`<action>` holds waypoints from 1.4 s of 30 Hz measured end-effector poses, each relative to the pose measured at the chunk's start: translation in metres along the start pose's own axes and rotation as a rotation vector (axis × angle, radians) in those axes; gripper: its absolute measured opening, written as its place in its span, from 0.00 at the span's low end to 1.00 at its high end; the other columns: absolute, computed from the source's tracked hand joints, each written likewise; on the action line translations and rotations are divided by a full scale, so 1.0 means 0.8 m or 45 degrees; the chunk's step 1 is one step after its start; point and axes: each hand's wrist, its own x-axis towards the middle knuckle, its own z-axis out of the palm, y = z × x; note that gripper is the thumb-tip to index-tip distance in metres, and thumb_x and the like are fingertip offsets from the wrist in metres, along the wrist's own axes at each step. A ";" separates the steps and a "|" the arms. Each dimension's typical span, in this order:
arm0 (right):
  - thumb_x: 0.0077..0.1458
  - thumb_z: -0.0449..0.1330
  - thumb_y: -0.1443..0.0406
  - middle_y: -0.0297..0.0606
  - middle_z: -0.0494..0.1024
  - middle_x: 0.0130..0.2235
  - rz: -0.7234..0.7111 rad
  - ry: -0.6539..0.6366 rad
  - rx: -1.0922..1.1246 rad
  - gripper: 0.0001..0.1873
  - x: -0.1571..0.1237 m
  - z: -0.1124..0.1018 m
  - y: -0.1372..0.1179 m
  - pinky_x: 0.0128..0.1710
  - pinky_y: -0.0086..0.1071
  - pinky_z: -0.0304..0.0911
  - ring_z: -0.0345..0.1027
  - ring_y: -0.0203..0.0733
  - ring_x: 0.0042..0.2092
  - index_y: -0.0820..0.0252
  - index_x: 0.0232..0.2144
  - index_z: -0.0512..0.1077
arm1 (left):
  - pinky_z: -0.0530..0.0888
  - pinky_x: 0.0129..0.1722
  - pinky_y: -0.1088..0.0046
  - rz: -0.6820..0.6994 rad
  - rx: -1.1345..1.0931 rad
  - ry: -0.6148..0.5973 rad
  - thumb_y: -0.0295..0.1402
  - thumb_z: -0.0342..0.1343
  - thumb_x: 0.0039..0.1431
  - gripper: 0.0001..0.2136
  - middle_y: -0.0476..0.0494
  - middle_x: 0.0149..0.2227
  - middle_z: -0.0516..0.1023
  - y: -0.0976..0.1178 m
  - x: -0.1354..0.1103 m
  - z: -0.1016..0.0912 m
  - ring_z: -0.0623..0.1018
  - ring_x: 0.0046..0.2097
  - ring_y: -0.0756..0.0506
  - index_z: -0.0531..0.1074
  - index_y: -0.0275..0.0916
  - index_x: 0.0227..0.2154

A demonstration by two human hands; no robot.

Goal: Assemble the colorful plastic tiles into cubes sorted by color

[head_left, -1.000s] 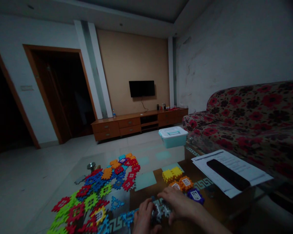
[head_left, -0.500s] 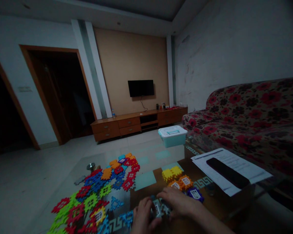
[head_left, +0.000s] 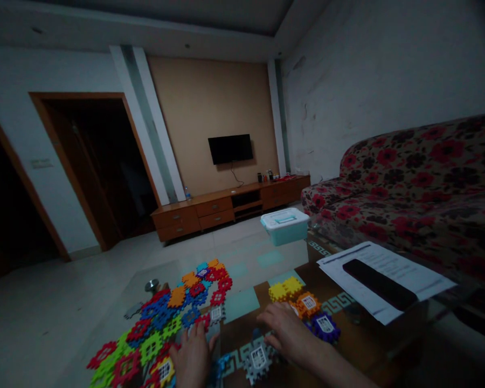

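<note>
My left hand [head_left: 194, 355] lies over the right side of a spread of coloured interlocking plastic tiles, its fingers apart. Just beyond its fingertips is a grey tile with a white window pattern [head_left: 217, 313], beside a red tile [head_left: 202, 321]. My right hand [head_left: 289, 334] hovers low over the table, thumb and fingers apart, with no tile visible in its grasp. Close below its thumb rests another grey tile [head_left: 258, 358], next to further grey pieces partly hidden by the hand. Behind the right hand are yellow tiles [head_left: 285, 289], an orange tile [head_left: 308, 304] and a purple tile [head_left: 325, 326].
The glass coffee table [head_left: 242, 304] carries paper sheets [head_left: 372, 307] with a black oblong object [head_left: 380, 284] on the right. Beyond stands a lidded teal box [head_left: 286, 231]. A floral sofa [head_left: 408, 178] is at the right, a wooden TV cabinet [head_left: 210, 213] at the back.
My left hand has moved left, from the grey pieces to the coloured spread. A grey tile now shows at the spread's right edge. My right hand stays near the grey pieces.
</note>
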 end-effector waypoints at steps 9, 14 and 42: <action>0.54 0.60 0.64 0.39 0.75 0.46 -0.052 -0.016 0.032 0.12 -0.006 0.004 -0.009 0.50 0.37 0.54 0.64 0.47 0.50 0.55 0.42 0.73 | 0.58 0.59 0.51 0.224 0.034 -0.059 0.19 0.35 0.59 0.27 0.40 0.63 0.63 0.028 0.015 0.007 0.60 0.65 0.43 0.61 0.42 0.59; 0.54 0.59 0.64 0.39 0.75 0.45 -0.037 0.023 0.053 0.11 -0.007 0.004 -0.007 0.50 0.37 0.54 0.65 0.47 0.48 0.56 0.41 0.74 | 0.65 0.52 0.58 0.266 -0.030 -0.103 0.20 0.41 0.55 0.23 0.40 0.51 0.75 0.046 0.008 -0.005 0.72 0.55 0.42 0.71 0.43 0.49; 0.54 0.55 0.73 0.38 0.78 0.41 0.096 0.411 0.231 0.12 0.000 -0.027 0.012 0.49 0.35 0.56 0.67 0.43 0.46 0.58 0.38 0.75 | 0.65 0.53 0.69 0.290 -0.229 -0.037 0.27 0.52 0.49 0.27 0.30 0.49 0.75 0.018 0.028 0.028 0.73 0.53 0.39 0.64 0.25 0.54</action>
